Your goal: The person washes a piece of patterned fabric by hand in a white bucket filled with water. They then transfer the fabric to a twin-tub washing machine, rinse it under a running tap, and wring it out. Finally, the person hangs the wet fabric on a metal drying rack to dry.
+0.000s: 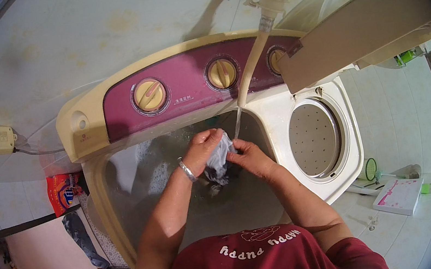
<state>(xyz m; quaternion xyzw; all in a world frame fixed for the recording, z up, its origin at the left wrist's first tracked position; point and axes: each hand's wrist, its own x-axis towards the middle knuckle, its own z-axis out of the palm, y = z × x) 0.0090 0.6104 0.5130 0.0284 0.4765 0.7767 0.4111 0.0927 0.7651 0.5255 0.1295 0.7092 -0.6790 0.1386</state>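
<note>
A wet, light-coloured cloth (pixel 220 156) with a dark lower part hangs between my two hands over the wash tub of a twin-tub washing machine. My left hand (pixel 201 151), with a silver bangle at the wrist, grips its left upper edge. On the other side, the fingers of my right hand (pixel 249 156) pinch the cloth. Water (pixel 238 123) runs from a pale hose (pixel 253 65) just behind the right fingers. Cloudy water with some suds (pixel 159 177) lies in the tub (pixel 105 199). Whether the cloth's lower end touches the water, I cannot tell.
Behind the tub is a purple control panel (pixel 186 76) with yellow knobs. The round spin tub (pixel 311 141) is at right, below a raised lid (pixel 353 28). A red detergent bag (pixel 62 193) stands at left. A white box (pixel 399 195) lies at lower right.
</note>
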